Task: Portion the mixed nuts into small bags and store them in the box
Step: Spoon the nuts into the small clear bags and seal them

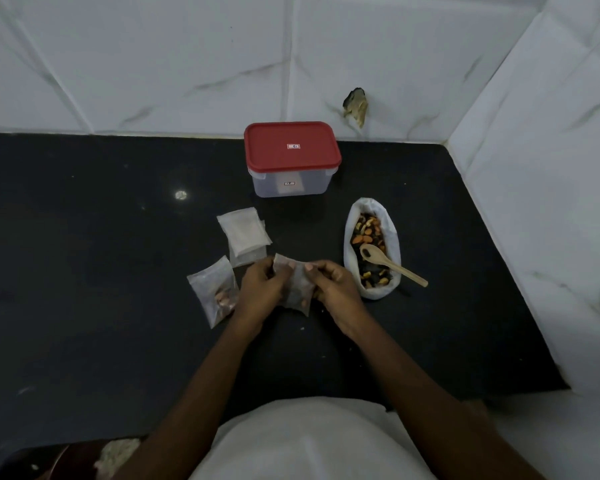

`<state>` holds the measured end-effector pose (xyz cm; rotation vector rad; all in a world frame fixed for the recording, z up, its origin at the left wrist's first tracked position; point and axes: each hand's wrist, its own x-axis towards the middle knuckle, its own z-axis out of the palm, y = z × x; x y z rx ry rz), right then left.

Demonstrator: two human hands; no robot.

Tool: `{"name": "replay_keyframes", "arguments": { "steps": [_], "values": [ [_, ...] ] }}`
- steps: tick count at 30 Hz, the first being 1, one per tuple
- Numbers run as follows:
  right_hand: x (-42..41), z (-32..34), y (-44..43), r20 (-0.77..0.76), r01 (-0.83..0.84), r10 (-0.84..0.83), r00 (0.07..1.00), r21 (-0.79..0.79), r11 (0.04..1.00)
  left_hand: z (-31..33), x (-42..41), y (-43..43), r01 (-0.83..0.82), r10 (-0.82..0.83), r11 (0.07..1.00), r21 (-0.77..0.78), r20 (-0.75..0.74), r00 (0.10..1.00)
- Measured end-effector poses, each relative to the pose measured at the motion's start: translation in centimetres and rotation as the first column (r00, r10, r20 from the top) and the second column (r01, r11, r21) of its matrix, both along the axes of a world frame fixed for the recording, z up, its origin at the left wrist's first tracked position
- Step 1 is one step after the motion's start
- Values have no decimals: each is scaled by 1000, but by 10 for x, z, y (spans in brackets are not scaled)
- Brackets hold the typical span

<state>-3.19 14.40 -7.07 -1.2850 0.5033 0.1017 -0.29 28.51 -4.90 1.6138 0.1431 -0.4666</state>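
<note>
Hands: my left hand (262, 289) and right hand (329, 284) pinch the small bag (297, 289).
Seal: I press its top strip evenly, nuts kept low.

red lid (291, 145), black counter (84, 271), white veined wall tiles (153, 57)

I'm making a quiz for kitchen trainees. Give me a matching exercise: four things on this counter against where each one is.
Things:
1 spoon
2 box
3 empty bags
4 held bag

Places:
A lidded, near the wall
B pinched by left hand and right hand
C resting in the nut sack
D stacked on the counter

Pairs: 1-C, 2-A, 3-D, 4-B
</note>
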Motion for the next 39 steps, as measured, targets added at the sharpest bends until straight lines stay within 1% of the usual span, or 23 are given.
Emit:
{"name": "replay_keyframes", "arguments": {
  "steps": [2,5,8,12,19,23,25,28,33,35,39],
  "values": [
    [0,-2,1,-1,7,-7,1000,-18,1000,-2,-1,2,-9,8,998,-62,-13,1000],
    [0,-3,-1,-28,-2,1,1000,-42,999,-7,-4,5,-59,56,994,-97,-36,998],
    [0,-6,-2,-27,-12,11,1000,-64,998,-12,-7,4,-77,75,994,-81,-17,997],
    [4,-7,-3,6,-7,7,1000,-52,999,-14,-6,1,-43,45,998,-48,37,998],
    [4,-10,0,-6,3,-5,1000,-174,985,-18,-1,0,-30,30,999,-27,-12,999],
    [2,-10,4,47,17,-6,999,-238,971,-16,0,0,-53,49,995,-88,-37,998],
    [1,-9,4,56,8,5,998,-227,974,-14,0,0,-60,56,993,-98,-36,998],
    [0,-6,0,27,-1,5,1000,-155,988,-13,1,1,-70,62,989,-127,-70,996],
    [0,-10,-1,10,34,-33,999,-81,996,-4,3,0,-41,24,985,-168,-103,994],
    [2,-10,1,-1,60,-61,998,-92,994,-7,3,-1,-41,23,986,-162,-112,993],
    [0,-9,5,22,94,-92,996,-160,983,-17,3,-3,-78,68,993,-88,-107,992]
  ]
}}
